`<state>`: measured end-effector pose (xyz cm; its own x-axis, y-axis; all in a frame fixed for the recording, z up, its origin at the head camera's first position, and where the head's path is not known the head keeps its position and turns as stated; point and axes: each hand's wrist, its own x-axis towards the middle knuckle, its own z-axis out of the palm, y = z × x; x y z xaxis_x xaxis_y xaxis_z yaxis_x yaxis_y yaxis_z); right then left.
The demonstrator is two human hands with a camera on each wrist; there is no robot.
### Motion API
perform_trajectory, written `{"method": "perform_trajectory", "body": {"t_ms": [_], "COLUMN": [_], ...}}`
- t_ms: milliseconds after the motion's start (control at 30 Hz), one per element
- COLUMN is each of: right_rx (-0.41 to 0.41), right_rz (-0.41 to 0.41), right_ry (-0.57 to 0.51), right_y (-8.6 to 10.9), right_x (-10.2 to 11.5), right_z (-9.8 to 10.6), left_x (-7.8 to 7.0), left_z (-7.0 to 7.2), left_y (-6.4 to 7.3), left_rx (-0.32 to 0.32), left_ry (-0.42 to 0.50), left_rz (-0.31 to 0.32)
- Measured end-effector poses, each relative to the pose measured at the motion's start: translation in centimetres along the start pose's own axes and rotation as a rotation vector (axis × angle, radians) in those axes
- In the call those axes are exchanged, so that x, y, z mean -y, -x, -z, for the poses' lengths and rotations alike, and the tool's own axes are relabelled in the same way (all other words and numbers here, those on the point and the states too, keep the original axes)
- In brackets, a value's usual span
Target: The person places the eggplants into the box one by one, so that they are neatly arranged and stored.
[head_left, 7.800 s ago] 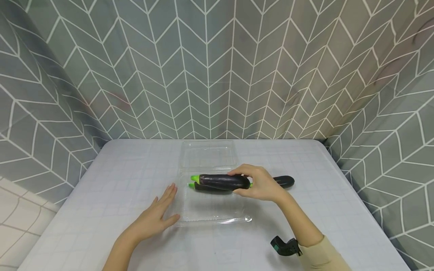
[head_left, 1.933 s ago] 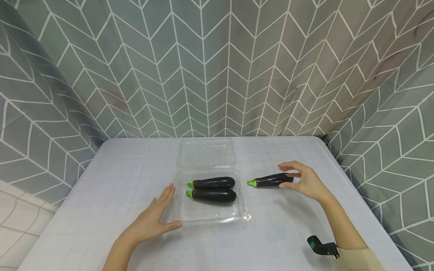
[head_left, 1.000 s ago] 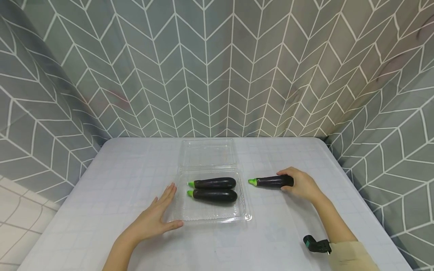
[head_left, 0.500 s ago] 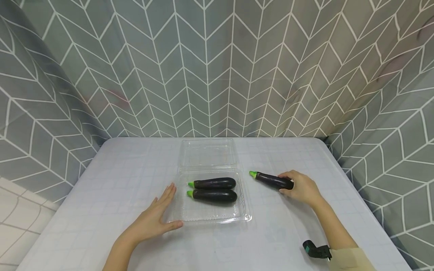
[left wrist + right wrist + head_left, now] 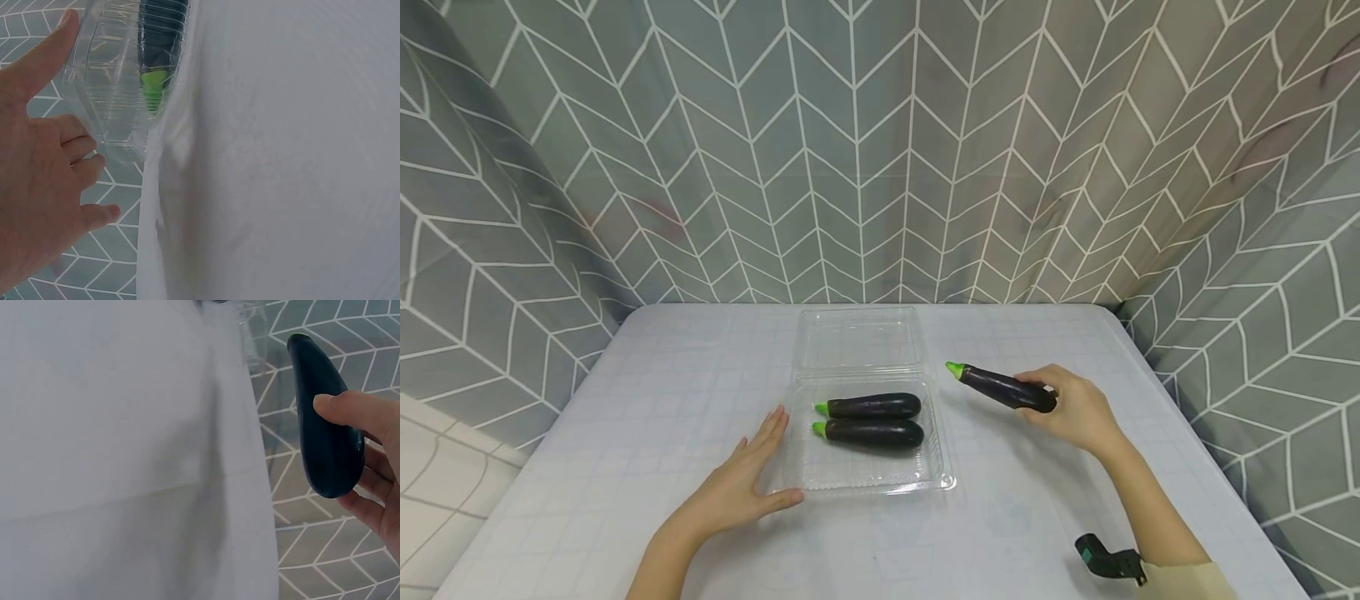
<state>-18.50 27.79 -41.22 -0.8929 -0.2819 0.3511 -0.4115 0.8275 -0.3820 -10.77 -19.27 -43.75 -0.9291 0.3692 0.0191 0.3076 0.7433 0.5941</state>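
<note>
My right hand (image 5: pixel 1075 408) grips the thick end of a dark purple eggplant (image 5: pixel 1004 388) and holds it above the table, its green stem end tilted up to the left. The right wrist view shows the thumb across the eggplant (image 5: pixel 328 425) and the fingers behind it. Two more eggplants, a rear one (image 5: pixel 876 406) and a front one (image 5: pixel 874 432), lie side by side in a clear plastic clamshell box (image 5: pixel 865 475), stems to the left. My left hand (image 5: pixel 741 487) has its fingers spread at the box's left edge. In the left wrist view, thumb and fingertips touch or nearly touch the box wall (image 5: pixel 103 119).
The box's lid (image 5: pixel 859 340) lies folded back behind its base. A white cloth covers the table (image 5: pixel 700 358), and patterned grey curtains (image 5: pixel 880 167) rise behind and at both sides. A black device (image 5: pixel 1108 560) sits at the right wrist.
The right hand first laid eggplants in the box, then moved right and took hold of another eggplant. That eggplant has since risen off the table and tilted. The left hand stays put.
</note>
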Motion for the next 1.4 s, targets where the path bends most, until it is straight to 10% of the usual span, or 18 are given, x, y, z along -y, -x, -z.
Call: {"method": "perform_trajectory", "body": {"t_ms": [733,1400], "right_rx": [-0.147,-0.132], "right_rz": [0.226,0.352], "right_ry": [-0.005,-0.089], "right_y": [-1.4,-3.1], "right_x": [6.0,9.6], "right_z": [2.7,0.7], "left_x": [0.0,0.0], "left_z": [0.0,0.0], "left_y": [0.2,0.1], "left_rx": [0.006,-0.002], "left_ry": [0.008,0.007], "left_rz": [0.01,-0.003]}}
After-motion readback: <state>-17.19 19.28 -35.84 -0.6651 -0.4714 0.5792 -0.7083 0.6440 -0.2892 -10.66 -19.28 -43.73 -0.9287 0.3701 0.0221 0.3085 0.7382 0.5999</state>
